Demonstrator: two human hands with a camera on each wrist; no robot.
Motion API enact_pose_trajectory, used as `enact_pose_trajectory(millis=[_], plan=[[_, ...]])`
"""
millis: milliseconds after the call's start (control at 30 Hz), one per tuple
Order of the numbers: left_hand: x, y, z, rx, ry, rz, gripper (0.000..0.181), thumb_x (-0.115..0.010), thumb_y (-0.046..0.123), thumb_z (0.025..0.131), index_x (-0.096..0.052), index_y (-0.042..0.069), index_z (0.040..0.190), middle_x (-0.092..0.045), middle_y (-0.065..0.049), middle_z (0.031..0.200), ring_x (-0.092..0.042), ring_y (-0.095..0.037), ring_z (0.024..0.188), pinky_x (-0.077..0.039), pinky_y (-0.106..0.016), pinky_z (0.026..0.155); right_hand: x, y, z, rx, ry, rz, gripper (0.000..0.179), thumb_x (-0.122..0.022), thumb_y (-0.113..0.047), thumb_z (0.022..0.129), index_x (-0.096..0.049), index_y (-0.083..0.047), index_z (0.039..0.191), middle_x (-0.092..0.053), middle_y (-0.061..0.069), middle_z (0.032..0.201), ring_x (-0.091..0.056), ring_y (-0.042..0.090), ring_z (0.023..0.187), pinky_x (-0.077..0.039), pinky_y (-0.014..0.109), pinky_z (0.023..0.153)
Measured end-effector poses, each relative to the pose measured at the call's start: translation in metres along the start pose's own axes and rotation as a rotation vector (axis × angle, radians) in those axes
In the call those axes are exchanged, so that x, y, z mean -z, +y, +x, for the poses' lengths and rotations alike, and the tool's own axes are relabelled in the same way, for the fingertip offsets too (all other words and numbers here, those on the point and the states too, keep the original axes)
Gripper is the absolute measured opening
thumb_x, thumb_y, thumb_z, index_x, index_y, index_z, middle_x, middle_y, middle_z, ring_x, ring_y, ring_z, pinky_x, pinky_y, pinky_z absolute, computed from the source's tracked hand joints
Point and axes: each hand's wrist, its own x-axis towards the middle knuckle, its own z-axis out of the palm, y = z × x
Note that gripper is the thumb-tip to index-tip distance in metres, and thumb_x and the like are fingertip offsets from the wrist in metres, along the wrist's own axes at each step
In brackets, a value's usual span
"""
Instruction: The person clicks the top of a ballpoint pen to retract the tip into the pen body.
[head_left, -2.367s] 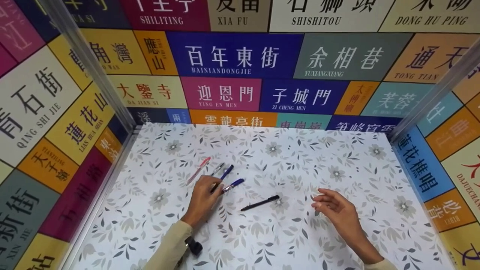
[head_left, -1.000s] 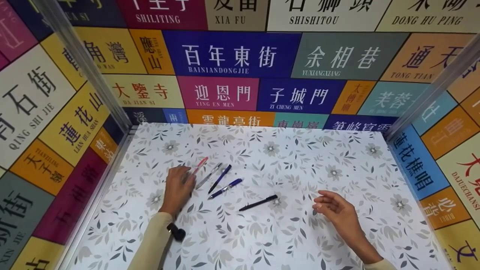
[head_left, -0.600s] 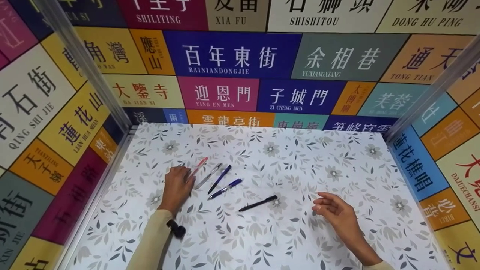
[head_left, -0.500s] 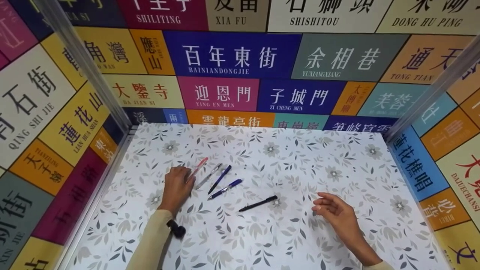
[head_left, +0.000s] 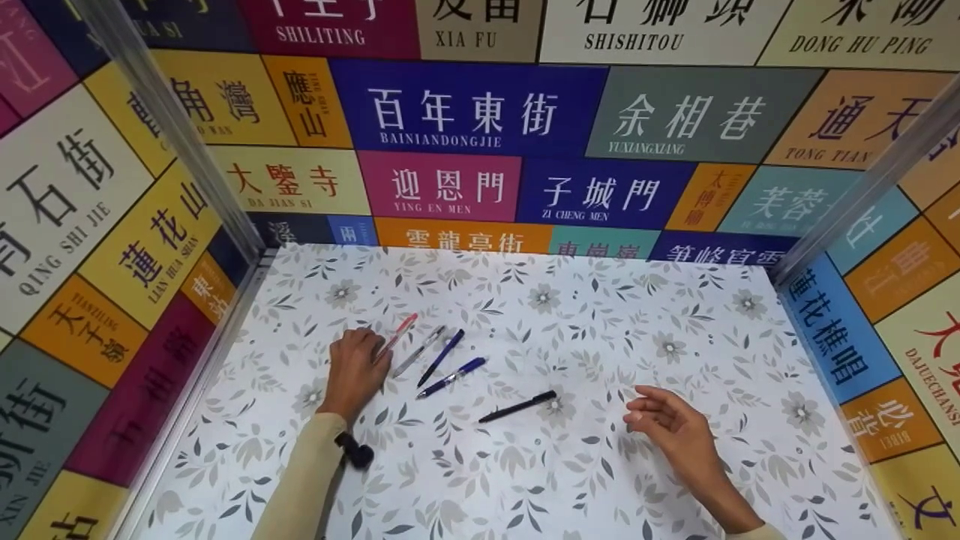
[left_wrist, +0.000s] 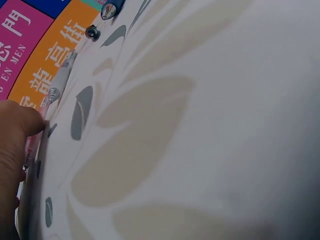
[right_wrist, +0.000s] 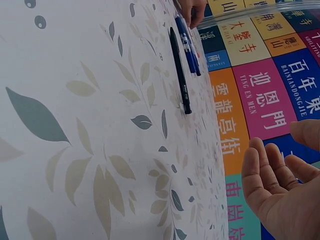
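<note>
My left hand (head_left: 355, 375) rests at the left of the table, its fingers curled at the lower end of a clear pen with a pink cap (head_left: 397, 335). The left wrist view shows the thumb (left_wrist: 25, 120) against that pink pen (left_wrist: 32, 147). To its right lie a clear grey-capped pen (head_left: 418, 351), a blue-and-black pen (head_left: 441, 357) and a blue pen with a clear grip (head_left: 452, 377). Further right, a black pen (head_left: 517, 406) lies apart. My right hand (head_left: 675, 427) hovers right of it, fingers loosely bent, holding nothing.
A white tabletop with a leaf and flower print (head_left: 600, 315) lies beneath. Colourful panels with place names (head_left: 465, 109) wall it in at the back and both sides. Clear corner strips (head_left: 184, 135) stand at the back corners. A black device (head_left: 355, 451) sits on the left wrist.
Since the oldest frame, my left hand has moved left from the blue pens to the pink pen. Over the last second it has barely shifted. The right hand and the pens look unmoved.
</note>
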Motion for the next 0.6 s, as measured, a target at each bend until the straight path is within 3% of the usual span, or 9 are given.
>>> enact_pose_trajectory(millis=[367,600], plan=[[-0.0015,-0.0014,0.0003,-0.010,0.034,-0.033,0.020,-0.082,0.021,0.097,-0.079,0.003,0.105,-0.070,-0.015,0.116,-0.060,-0.037,0.116,-0.041,-0.059,0.102,-0.0013,0.0008,0.0003,0.008,0.000,-0.023,0.041,-0.074,0.015,0.096,-0.069,0.008,0.136,-0.072,0.032,0.112,-0.079,0.022,0.095,-0.064,0.030,0.080],[-0.0014,-0.0004,0.0015,0.009,0.031,-0.043,0.012,-0.081,0.017,0.098,-0.076,0.007,0.095,-0.069,-0.009,0.097,-0.060,-0.033,0.100,-0.040,-0.055,0.099,-0.0029,-0.0002,-0.0004,0.013,-0.005,-0.038,0.041,-0.075,0.013,0.097,-0.069,0.007,0.136,-0.072,0.034,0.113,-0.080,0.022,0.095,-0.065,0.031,0.081]])
